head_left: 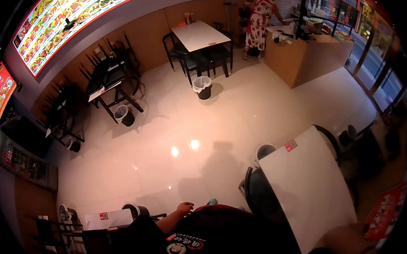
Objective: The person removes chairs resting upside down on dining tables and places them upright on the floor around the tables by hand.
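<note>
My left hand (186,209) hangs beside my black shirt, fingers loosely curled and a little apart, with nothing seen in it. At the lower right, my right arm reaches over the near end of a white table (303,179). My right hand (353,236) is dark and blurred there, near a red printed sheet or board (387,208). Its fingers cannot be made out. A small red label (291,145) is on the far part of this table, and a dark chair (255,190) stands at its left side.
Lined bins stand on the floor (199,122), one (202,87) near a white table (200,35) with chairs. Chairs are stacked on tables (104,90) at left. Another person (261,23) bends at a wooden counter (300,61). A low white table (109,219) is at lower left.
</note>
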Demonstrator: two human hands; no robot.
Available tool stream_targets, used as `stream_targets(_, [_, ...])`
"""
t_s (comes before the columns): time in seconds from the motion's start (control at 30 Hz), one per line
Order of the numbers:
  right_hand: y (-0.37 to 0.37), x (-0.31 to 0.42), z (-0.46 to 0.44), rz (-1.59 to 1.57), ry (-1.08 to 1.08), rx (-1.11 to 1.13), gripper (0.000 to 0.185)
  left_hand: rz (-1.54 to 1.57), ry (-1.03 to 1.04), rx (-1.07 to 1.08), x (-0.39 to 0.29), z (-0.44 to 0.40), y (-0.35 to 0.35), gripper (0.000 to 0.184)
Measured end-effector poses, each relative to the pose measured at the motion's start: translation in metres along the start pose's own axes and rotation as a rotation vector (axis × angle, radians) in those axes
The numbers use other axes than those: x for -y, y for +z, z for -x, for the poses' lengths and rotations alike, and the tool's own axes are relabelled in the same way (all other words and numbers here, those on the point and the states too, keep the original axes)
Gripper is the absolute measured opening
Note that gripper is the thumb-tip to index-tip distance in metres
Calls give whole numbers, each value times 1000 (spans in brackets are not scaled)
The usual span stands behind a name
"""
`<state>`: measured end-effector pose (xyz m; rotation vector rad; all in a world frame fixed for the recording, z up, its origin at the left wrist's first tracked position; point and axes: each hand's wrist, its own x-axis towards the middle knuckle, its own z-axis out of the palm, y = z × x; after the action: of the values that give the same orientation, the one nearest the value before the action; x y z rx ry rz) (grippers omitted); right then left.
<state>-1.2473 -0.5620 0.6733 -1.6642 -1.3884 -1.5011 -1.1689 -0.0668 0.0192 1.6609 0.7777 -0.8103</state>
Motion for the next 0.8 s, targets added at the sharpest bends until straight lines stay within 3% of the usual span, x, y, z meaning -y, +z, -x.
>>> stream_targets(0.07, [-9, -34, 79, -67, 388, -66, 31, -5, 0, -28, -1, 7, 4, 27])
stream_targets(0.13, [52, -82, 128, -192, 601, -171, 28, 52, 17, -2, 29, -15, 4, 27])
stream_targets(0.2, [102, -102, 221, -84, 1253, -298, 19, 105, 35, 22, 33, -20, 8, 27])
stream_targets(0.3, [163, -71, 380, -133, 1872, -26, 16, 97, 38, -25, 26, 4, 15, 27])
stream_targets(0.33, [176, -43, 455, -208, 1917, 9, 16, 112, 47, -21, 29, 4, 13, 28])
stream_targets(0.43, [187, 43, 563, -174, 2127, 497, 18, 131, 46, -14, 46, 2, 8, 27])
stream_targets(0.5, [182, 89, 600, -306, 2474, 470, 19, 131, 40, -13, 51, 3, 5, 27])
stream_targets(0.57, [171, 127, 670, -377, 2561, 343, 19, 151, 27, -21, 47, 9, 4, 25])
stream_targets(0.63, [152, 144, 705, -739, 2553, -211, 22, 137, 12, -17, 38, 17, 4, 25])
stream_targets(0.67, [145, 146, 707, -730, 2557, -219, 22, 129, 0, -16, 33, 20, 6, 25])
stream_targets(0.7, [135, 146, 709, -396, 2445, 353, 23, 125, -1, -10, 29, 22, 9, 25])
stream_targets(0.77, [123, 152, 709, -54, 2223, 869, 24, 198, -48, -46, 29, 21, 12, 26])
stream_targets(0.8, [118, 157, 708, -139, 2224, 905, 23, 193, -51, -36, 28, 21, 14, 26])
